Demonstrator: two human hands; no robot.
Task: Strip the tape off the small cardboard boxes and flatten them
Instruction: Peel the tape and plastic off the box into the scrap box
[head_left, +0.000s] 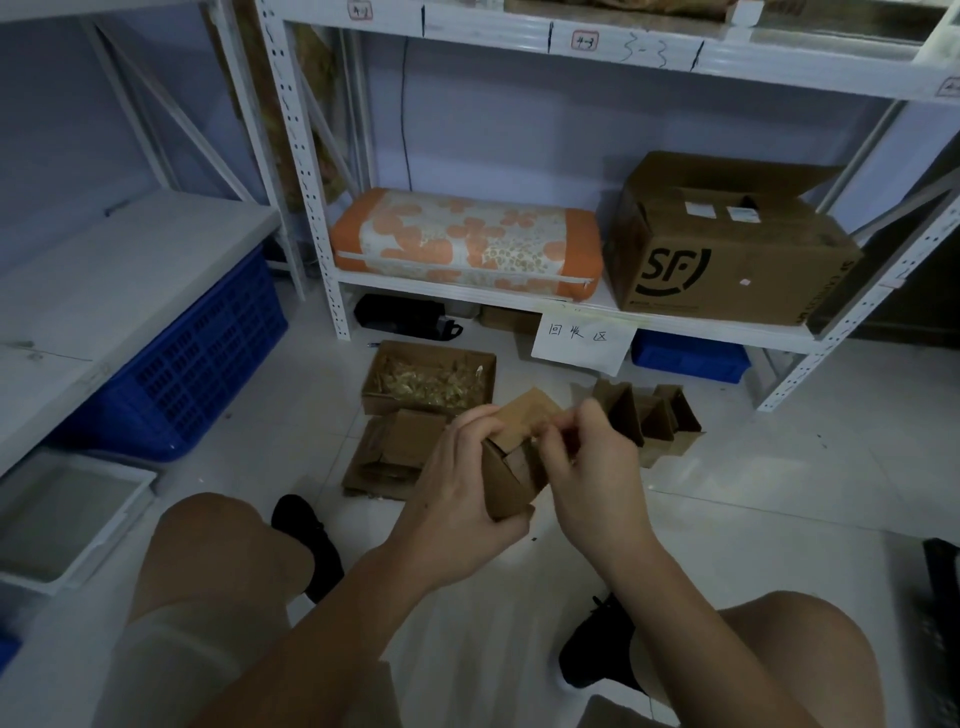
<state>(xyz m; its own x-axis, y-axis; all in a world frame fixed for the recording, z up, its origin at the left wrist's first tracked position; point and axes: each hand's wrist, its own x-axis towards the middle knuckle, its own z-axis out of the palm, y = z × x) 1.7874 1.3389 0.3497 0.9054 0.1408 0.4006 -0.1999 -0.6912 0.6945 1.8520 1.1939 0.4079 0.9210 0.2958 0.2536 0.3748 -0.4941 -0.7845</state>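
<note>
The task is judged partly done: a pile of flattened cardboard (395, 457) lies on the floor, while several small boxes (649, 415) remain upright behind. One small box (511, 467) is held in mid-air, gripped by the left hand (462, 499); the right hand (587, 457) has its fingers (561, 439) pinched at the flap, presumably on tape.

Just beyond our left hand (457, 499) lie a stack of flattened brown cardboard pieces (387, 457) and, behind it, an open cardboard tray of crumpled tape (428, 382); upright small brown cardboard boxes (654, 415) stand beyond our right hand (587, 467).
</note>
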